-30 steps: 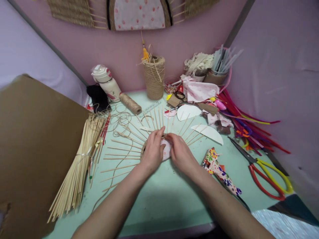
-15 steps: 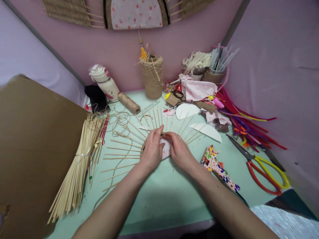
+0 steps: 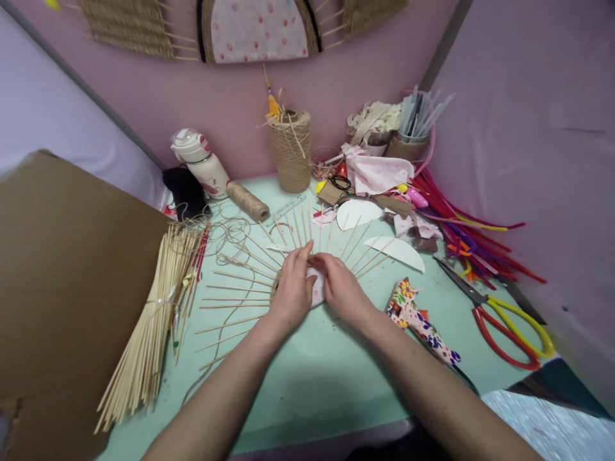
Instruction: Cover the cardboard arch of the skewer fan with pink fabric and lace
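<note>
A half-round piece covered in spotted pink fabric (image 3: 317, 293) lies on the table between my hands, largely hidden by them. Thin wooden sticks (image 3: 235, 299) fan out from its curved edge. Across its left part rests my left hand (image 3: 294, 288), fingers together and pointing away from me, thumb on the fabric. My right hand (image 3: 342, 285) is closed on the right part, its fingertips bent in at the top edge near my left fingers. What lies under the fingertips is hidden. Loose twine (image 3: 229, 320) runs beneath the sticks on the left.
On the left are a stick bundle (image 3: 148, 326) and a cardboard sheet (image 3: 72, 288). A bottle (image 3: 206, 166), twine spool (image 3: 247, 200) and larger twine cone (image 3: 291, 153) stand behind. At right lie white paper pieces (image 3: 396, 251), a flowered glue gun (image 3: 423, 323), scissors (image 3: 504, 326) and pipe cleaners (image 3: 471, 224).
The whole view has shifted slightly. My right hand has moved a little inward and covers more of the fabric; my left hand stays on the piece.
</note>
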`<state>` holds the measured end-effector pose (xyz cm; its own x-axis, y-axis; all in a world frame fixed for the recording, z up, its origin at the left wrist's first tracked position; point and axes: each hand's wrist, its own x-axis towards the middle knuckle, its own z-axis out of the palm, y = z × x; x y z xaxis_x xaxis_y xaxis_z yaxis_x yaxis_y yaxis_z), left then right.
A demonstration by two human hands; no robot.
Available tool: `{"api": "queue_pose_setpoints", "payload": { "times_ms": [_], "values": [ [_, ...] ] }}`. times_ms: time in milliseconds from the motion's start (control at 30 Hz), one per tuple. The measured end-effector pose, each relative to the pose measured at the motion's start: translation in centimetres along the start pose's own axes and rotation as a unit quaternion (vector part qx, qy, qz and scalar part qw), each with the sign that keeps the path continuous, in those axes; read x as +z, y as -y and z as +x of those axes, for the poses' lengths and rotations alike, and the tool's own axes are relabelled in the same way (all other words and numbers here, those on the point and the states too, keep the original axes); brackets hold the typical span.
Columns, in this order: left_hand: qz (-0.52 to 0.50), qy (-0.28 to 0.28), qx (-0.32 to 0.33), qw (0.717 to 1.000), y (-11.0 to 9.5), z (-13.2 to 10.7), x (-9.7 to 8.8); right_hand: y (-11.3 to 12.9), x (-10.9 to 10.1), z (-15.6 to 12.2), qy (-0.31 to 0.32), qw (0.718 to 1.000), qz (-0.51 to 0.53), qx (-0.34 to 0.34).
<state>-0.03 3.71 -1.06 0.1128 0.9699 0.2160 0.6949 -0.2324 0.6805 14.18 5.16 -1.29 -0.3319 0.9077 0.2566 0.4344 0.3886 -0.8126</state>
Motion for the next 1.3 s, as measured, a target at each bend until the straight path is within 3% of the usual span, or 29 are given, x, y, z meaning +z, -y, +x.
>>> {"api": "queue_pose_setpoints", "payload": {
  "times_ms": [133,267,400,500,600,800,900,1033,1167,1300],
  "values": [
    [0.008,-0.011,0.021,1.000,0.0,0.1,-0.5,0.7,-1.2,-0.4,-0.116,0.993,0.036,0.003],
    [0.056,-0.052,0.042,0.996,-0.6,-0.4,-3.1,1.4,-3.6,-1.4,-0.243,0.969,0.034,0.015],
    [0.124,-0.049,-0.004,0.991,-1.2,-2.7,-5.4,1.7,-5.9,-2.8,-0.306,0.952,-0.014,0.016],
    [0.150,0.000,-0.033,0.988,-1.5,-5.0,-5.1,1.6,-6.4,-3.7,-0.247,0.967,-0.032,0.062],
    [0.169,0.019,-0.043,0.984,-1.5,-6.5,-3.8,1.2,-5.5,-4.1,-0.156,0.981,-0.029,0.109],
    [0.154,0.001,-0.029,0.988,0.1,-6.9,-2.9,0.4,-2.4,-4.6,-0.034,0.994,-0.062,0.086],
    [0.149,0.007,-0.010,0.989,0.7,-7.1,-3.3,0.5,-2.0,-5.0,-0.013,0.994,-0.075,0.075],
    [0.150,0.022,-0.005,0.988,0.5,-7.3,-4.0,0.9,-2.0,-4.7,-0.033,0.994,-0.087,0.056],
    [0.162,0.048,0.006,0.986,-0.1,-5.4,-5.6,1.5,-1.9,-3.3,-0.013,0.995,-0.095,0.006],
    [0.173,0.046,0.033,0.983,1.0,-0.6,-6.6,2.0,-1.5,-2.2,0.028,0.989,-0.146,-0.010]
  ]
}}
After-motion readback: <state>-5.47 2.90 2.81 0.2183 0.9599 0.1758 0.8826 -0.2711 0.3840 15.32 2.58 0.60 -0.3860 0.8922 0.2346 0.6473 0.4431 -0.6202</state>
